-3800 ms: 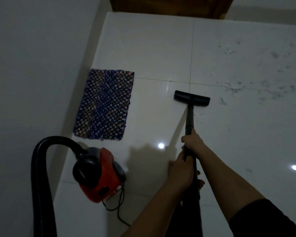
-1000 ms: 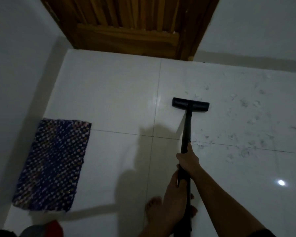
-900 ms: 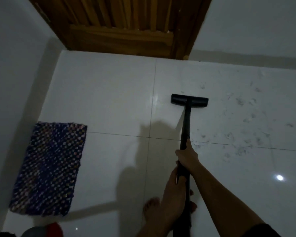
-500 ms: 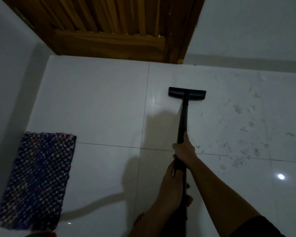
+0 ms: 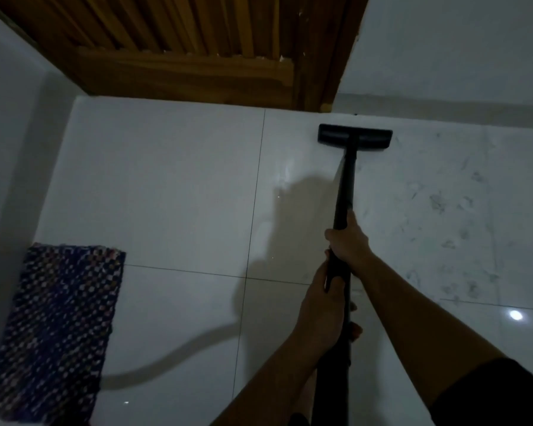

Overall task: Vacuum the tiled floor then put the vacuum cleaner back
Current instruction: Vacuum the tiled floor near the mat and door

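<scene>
— Where is the vacuum's floor nozzle (image 5: 355, 136) sitting?

— It is lying flat on the tiled floor (image 5: 166, 195), close to the floor's far edge, just short of the spot where the frame of the wooden door (image 5: 182, 56) is meeting the grey wall (image 5: 459, 50). The black wand (image 5: 343, 192) is running back from it towards the near edge.

— And what is holding the wand?

— Both hands. The right hand (image 5: 348, 241) is gripping it farther up, its fingers wrapping fully round the tube and the thumb lying along the top. The left hand (image 5: 320, 309) is gripping just behind it, nearly touching. Its fingers are curling round from the left side, with their tips showing on the right of the tube.

— What is lying around the nozzle?

— To its right, grey dust and smears (image 5: 437, 204) are spreading over the floor's right half, though in this dim light I cannot tell fluff from scuff marks. A bright light spot (image 5: 516, 315) is reflecting near the right edge.

— And on the left?

— A dark woven mat (image 5: 53, 330) with pale flecks is lying against the floor's left edge, towards the near-left corner and well apart from the wand. A curved shadow (image 5: 166, 361) is sweeping across the tiles between the mat and the arms. A dark sleeve (image 5: 499, 395) is covering the right upper arm.
</scene>
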Action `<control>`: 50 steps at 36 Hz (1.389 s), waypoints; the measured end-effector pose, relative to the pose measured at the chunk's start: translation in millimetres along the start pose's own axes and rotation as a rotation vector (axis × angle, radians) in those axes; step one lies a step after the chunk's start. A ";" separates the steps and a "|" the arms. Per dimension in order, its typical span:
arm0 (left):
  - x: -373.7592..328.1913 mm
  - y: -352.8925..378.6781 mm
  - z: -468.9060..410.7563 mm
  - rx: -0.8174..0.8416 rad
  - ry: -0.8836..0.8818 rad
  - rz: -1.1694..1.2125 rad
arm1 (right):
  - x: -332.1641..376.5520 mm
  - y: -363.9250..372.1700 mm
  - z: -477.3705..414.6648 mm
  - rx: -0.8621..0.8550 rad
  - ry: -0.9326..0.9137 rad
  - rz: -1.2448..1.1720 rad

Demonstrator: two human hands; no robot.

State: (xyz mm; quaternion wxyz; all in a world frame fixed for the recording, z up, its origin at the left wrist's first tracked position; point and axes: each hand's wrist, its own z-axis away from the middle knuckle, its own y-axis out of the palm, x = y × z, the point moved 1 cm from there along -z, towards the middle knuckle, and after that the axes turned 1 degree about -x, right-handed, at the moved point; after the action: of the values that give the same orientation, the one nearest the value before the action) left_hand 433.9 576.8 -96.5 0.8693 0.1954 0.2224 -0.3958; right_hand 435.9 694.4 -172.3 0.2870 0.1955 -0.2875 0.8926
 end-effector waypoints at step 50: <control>206.7 -94.2 210.5 -0.166 -0.038 -0.017 | -166.4 138.3 228.7 0.189 0.020 -0.009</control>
State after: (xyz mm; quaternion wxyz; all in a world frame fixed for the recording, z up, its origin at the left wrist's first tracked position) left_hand 531.2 286.5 -50.3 0.8833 0.1131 0.2397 -0.3868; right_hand 517.8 392.1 -139.9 0.2742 0.2139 -0.1983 0.9164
